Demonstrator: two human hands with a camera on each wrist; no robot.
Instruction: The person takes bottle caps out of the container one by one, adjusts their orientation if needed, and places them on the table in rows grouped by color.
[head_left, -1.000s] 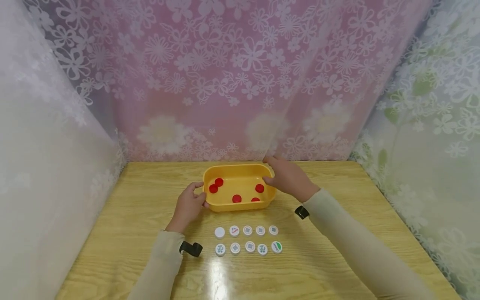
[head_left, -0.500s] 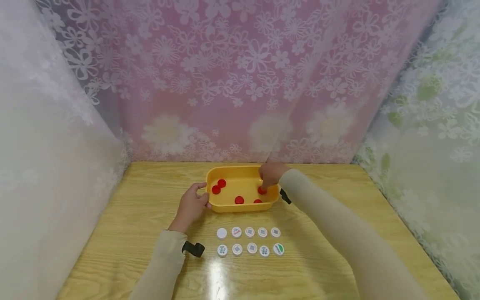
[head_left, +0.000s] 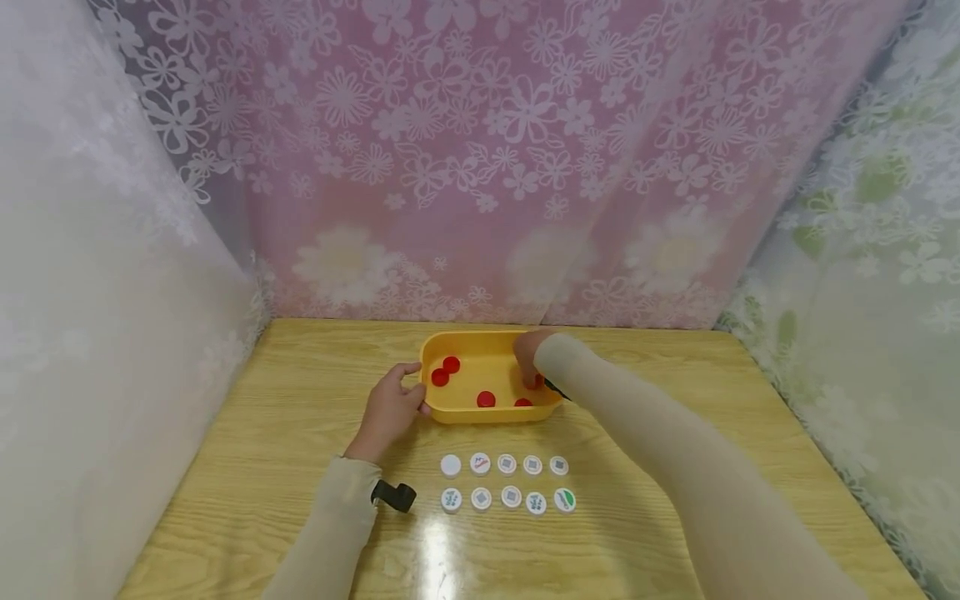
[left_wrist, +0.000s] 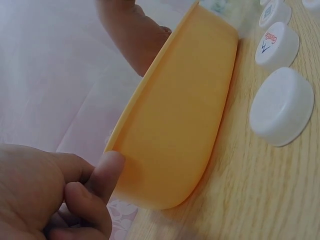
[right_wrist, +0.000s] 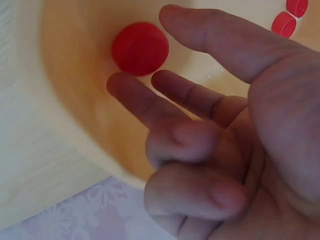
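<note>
A yellow plastic basin (head_left: pixel 483 414) stands on the wooden table, with several red bottle caps (head_left: pixel 486 400) on its floor. My left hand (head_left: pixel 389 412) grips the basin's left end; in the left wrist view the fingers (left_wrist: pixel 107 170) bend against the outer wall near the rim. My right hand (head_left: pixel 528 354) reaches down inside the basin's right end. In the right wrist view its thumb and two fingers are spread about one red cap (right_wrist: pixel 140 48), and a gap shows between thumb and cap. The head view partly hides that cap behind the hand.
In front of the basin lie two rows of white bottle caps (head_left: pixel 511 497), some with printed tops. A pink floral curtain (head_left: pixel 480 183) hangs behind the table (head_left: pixel 322 358), and pale curtains (head_left: pixel 862 275) flank it.
My right hand has moved from the basin's right rim down inside, to the red cap there. My left hand has kept its place at the left end. The head view has shifted slightly.
</note>
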